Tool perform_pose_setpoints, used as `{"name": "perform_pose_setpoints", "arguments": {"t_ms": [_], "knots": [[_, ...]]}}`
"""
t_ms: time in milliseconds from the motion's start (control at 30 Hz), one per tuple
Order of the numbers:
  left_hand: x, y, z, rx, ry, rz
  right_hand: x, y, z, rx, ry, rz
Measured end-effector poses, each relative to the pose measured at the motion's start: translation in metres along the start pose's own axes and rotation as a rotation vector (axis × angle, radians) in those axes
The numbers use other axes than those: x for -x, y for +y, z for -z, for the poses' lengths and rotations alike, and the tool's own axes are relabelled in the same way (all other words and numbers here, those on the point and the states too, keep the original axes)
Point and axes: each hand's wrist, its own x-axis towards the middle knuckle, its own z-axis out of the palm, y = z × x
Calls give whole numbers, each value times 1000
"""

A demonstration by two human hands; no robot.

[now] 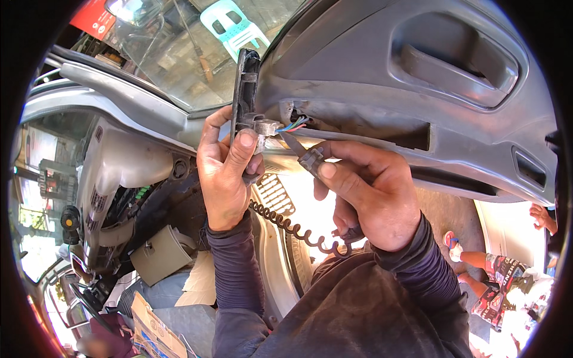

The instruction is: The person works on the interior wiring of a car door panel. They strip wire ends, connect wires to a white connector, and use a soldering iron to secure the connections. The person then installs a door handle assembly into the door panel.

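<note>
My left hand (224,170) grips a black switch panel (245,89) with a pale plug connector (265,127) at its back, thumb pressed on the connector. Coloured wires (293,125) run from the connector into a hole in the grey car door panel (370,65). My right hand (370,191) holds a dark tool (309,159) whose tip points at the connector; a black coiled cord (286,225) hangs from that hand.
The door panel fills the upper right, with its recessed handle (453,65). The car dashboard (119,173) and windscreen (173,53) lie to the left. A pale green plastic chair (233,24) stands outside. Another person's legs (495,268) show at lower right.
</note>
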Motion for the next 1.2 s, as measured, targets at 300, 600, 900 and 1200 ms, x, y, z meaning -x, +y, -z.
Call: {"name": "perform_pose_setpoints", "arguments": {"t_ms": [300,600,900,1200], "knots": [[-1,0,0,-90,2,-9,-1,2,1,-34,-6,6],[-1,-1,0,-69,-4,-22,2,2,-1,10,24,24],[-2,0,0,-59,-12,-40,1,3,-5,14,47,36],[-3,6,3,-103,-50,11,2,2,-7,46,79,50]]}}
